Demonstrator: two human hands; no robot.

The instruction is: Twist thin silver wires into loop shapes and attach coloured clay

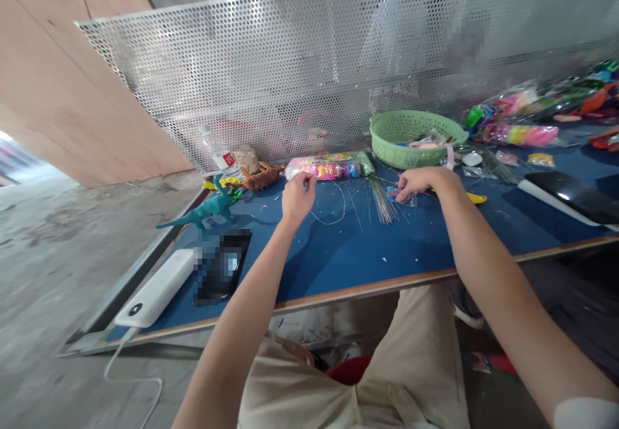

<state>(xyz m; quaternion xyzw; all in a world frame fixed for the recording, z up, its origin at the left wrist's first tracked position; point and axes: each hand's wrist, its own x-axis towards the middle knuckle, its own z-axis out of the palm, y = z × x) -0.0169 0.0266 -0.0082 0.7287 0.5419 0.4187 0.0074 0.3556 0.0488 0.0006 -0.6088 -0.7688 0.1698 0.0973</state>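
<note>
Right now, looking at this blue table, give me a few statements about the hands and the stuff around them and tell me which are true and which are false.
1. The left hand pinches a thin wire above the blue table. True.
2. The right hand is inside the green basket. False: it rests on the table in front of the basket, on small pink pieces.
3. A teal toy dinosaur stands to the left of the left hand. True.
4. The white power bank lies at the far right of the table. False: it lies at the near left corner.
5. A bundle of thin wires lies between the two hands. True.
</note>
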